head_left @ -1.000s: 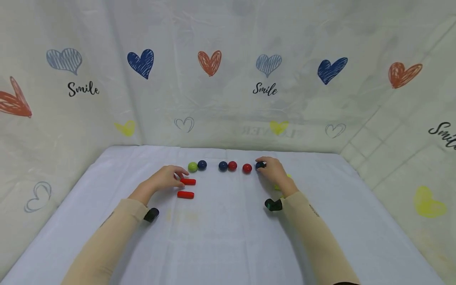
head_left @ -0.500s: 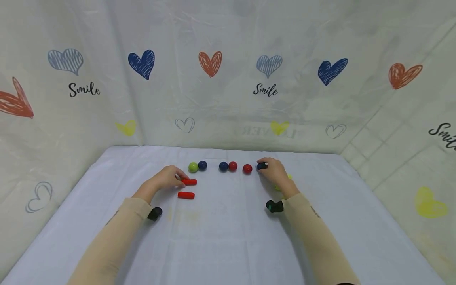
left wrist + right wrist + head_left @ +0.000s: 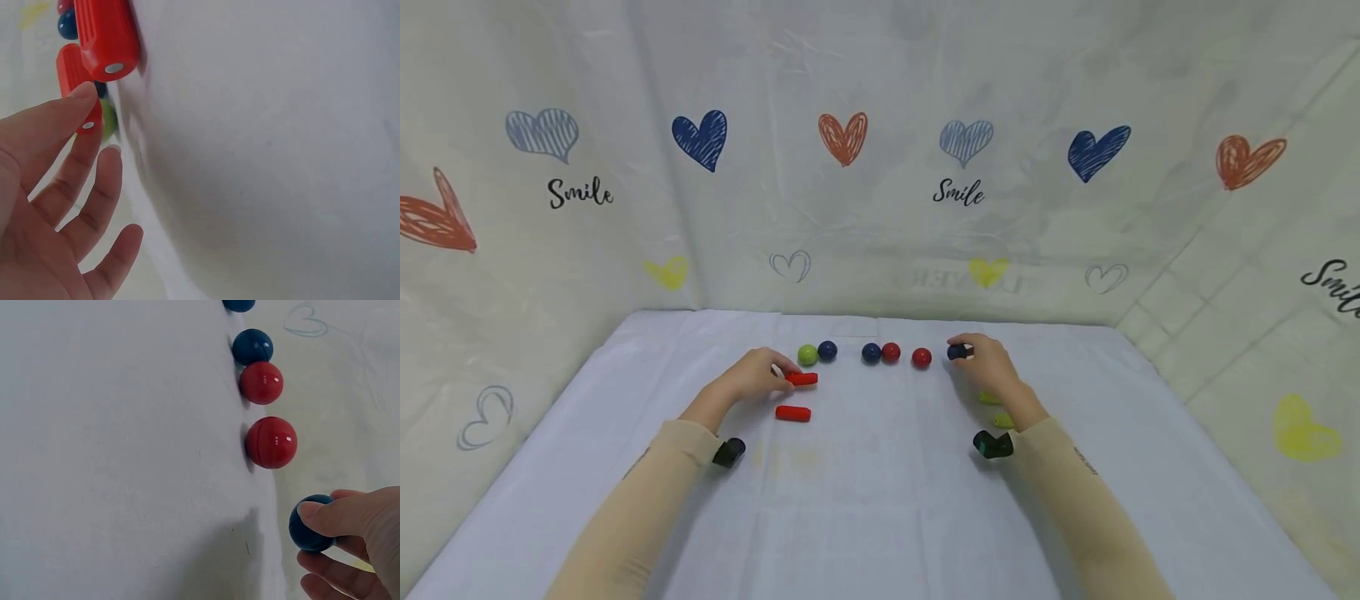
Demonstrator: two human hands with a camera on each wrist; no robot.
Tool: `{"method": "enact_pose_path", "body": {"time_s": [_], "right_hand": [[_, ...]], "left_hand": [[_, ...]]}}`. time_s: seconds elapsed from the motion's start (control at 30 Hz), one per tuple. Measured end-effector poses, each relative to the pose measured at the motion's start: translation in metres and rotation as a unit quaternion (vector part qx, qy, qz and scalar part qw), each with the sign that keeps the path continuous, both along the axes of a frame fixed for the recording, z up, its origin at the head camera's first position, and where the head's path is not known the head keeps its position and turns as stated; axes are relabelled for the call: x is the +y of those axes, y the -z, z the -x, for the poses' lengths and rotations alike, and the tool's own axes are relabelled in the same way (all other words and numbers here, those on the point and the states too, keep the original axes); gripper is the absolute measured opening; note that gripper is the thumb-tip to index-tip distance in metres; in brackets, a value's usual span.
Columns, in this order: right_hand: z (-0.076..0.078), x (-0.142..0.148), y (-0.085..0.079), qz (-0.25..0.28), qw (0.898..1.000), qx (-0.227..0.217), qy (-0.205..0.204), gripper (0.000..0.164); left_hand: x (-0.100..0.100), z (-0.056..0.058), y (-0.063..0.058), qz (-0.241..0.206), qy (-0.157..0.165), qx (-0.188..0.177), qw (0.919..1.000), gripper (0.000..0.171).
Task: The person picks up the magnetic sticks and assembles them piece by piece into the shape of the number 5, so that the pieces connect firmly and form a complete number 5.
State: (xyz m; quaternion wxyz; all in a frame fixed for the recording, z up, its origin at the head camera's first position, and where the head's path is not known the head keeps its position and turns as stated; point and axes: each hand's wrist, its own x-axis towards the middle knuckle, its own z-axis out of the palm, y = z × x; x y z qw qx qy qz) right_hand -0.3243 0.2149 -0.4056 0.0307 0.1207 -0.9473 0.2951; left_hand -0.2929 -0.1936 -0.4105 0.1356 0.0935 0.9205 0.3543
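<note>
In the head view, my left hand (image 3: 751, 375) pinches the end of a red stick-like handle (image 3: 805, 379) between thumb and forefinger. The left wrist view shows that handle (image 3: 70, 65) with a small pale disc at its end; the other fingers spread loosely. A second red handle (image 3: 793, 413) lies on the table just nearer the person. My right hand (image 3: 992, 367) grips a dark blue ball (image 3: 309, 526) with thumb and fingers, right of a red ball (image 3: 921, 358). The ball in hand is partly covered by the thumb.
Along the back of the white-covered table (image 3: 850, 517) sit a green ball (image 3: 807, 355), a blue ball (image 3: 827, 351), another blue ball (image 3: 871, 353) and a red ball (image 3: 891, 352). Yellow-green pieces (image 3: 1003, 421) lie beside the right wrist, partly hidden. A heart-printed cloth (image 3: 880, 208) rises behind.
My right hand has shifted slightly right with the blue ball, uncovering more of the yellow-green pieces. The held red handle has moved slightly farther from the second one.
</note>
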Motion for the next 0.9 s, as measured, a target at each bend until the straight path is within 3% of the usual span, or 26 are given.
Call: {"method": "enact_pose_path", "body": {"time_s": [0.4, 0.73, 0.9], "right_hand": [[-0.015, -0.002, -0.006, 0.012, 0.999, 0.030, -0.026, 0.035], [-0.030, -0.014, -0.003, 0.036, 0.998, 0.015, -0.051, 0.035], [-0.033, -0.021, 0.001, 0.045, 0.997, 0.008, -0.062, 0.033]], "left_hand": [[0.012, 0.000, -0.002, -0.005, -0.004, 0.016, 0.9999, 0.029], [0.022, 0.000, -0.003, 0.001, 0.012, 0.030, 0.9995, 0.030], [0.034, -0.002, -0.005, 0.005, 0.003, 0.021, 0.9998, 0.030]]}}
